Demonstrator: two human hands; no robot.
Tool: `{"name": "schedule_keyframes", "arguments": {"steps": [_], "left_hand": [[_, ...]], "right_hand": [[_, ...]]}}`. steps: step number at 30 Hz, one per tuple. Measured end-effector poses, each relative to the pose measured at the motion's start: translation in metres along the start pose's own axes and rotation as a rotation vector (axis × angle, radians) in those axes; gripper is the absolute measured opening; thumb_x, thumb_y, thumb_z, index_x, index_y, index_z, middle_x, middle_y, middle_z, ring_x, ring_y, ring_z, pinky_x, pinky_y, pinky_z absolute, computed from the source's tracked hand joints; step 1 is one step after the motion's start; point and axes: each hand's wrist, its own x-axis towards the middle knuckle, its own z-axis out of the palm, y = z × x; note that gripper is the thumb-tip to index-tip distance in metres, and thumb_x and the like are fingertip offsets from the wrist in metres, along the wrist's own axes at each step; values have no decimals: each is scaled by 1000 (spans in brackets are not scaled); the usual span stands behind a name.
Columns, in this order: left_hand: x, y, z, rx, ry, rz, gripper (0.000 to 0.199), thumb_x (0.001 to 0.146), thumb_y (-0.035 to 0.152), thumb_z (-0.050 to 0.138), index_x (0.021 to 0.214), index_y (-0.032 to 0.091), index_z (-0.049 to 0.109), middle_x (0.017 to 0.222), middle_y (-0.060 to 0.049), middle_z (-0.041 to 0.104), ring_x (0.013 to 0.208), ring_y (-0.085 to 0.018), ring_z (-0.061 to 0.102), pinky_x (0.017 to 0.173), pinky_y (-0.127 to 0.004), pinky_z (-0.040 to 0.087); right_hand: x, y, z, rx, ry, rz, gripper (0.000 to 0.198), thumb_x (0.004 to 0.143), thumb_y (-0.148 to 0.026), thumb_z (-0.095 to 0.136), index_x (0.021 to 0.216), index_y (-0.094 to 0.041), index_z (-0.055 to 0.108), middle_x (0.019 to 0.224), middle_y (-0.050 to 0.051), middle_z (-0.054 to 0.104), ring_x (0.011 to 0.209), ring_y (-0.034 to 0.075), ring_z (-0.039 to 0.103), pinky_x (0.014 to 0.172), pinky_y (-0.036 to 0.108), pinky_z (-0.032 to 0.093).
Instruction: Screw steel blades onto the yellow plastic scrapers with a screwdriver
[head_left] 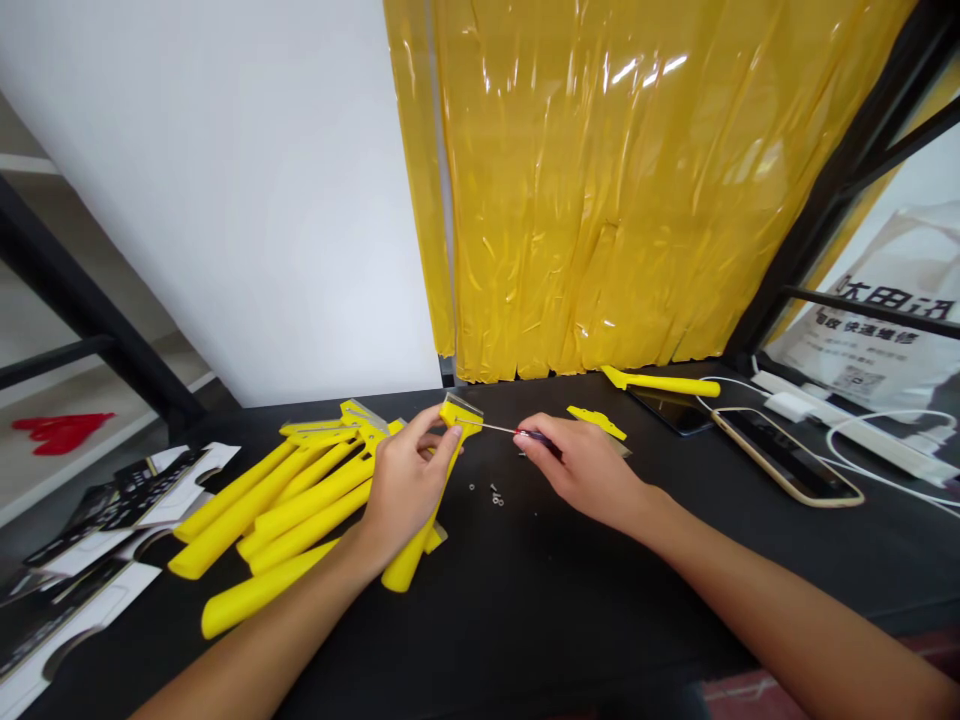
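Note:
My left hand [411, 470] is closed around the neck of a yellow scraper [409, 562], its bladed head tilted up and its handle slanting down to the black table. In my right hand [581, 465] is a screwdriver [541, 440] with a dark handle. Its thin shaft reaches left to the scraper's head, where the tip seems to touch; the exact contact is too small to tell. Several small screws and nuts [496, 496] lie on the table between my hands. A pile of similar yellow scrapers [300, 500] lies left of my left hand. Beyond my right hand rests a loose yellow head piece [598, 420].
Black-and-white printed cards [97, 560] lie at the left. Another yellow scraper [667, 385] sits at the back right by a dark phone [671, 412]. A second phone [787, 458] and a white power strip [862, 425] with cables lie farther right. Yellow plastic strips [600, 200] hang behind.

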Motion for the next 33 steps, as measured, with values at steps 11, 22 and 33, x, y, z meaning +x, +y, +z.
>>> {"name": "schedule_keyframes", "arguments": {"steps": [11, 22, 33], "left_hand": [[-3, 1, -1, 55, 20, 43, 35, 90, 36, 65, 121, 19, 67, 93, -4, 76, 78, -20, 75, 68, -27, 59], [1, -2, -1, 110, 16, -1, 39, 84, 36, 71, 120, 22, 67, 91, -2, 76, 71, -18, 74, 61, -26, 56], [16, 28, -13, -432, -155, -461, 44, 80, 32, 76, 118, 21, 57, 85, -4, 73, 65, -19, 72, 51, -24, 53]], "right_hand": [[4, -3, -2, 389, -94, 153, 34, 101, -41, 46, 79, -19, 60, 63, -4, 49, 58, 11, 44, 56, 25, 30], [5, -3, 10, 594, -113, 288, 38, 99, -46, 47, 75, -18, 58, 57, -6, 37, 52, 10, 34, 51, 25, 26], [8, 12, -2, 635, 94, 183, 29, 103, -46, 39, 107, -23, 55, 69, -4, 44, 57, 12, 39, 54, 26, 32]]}}
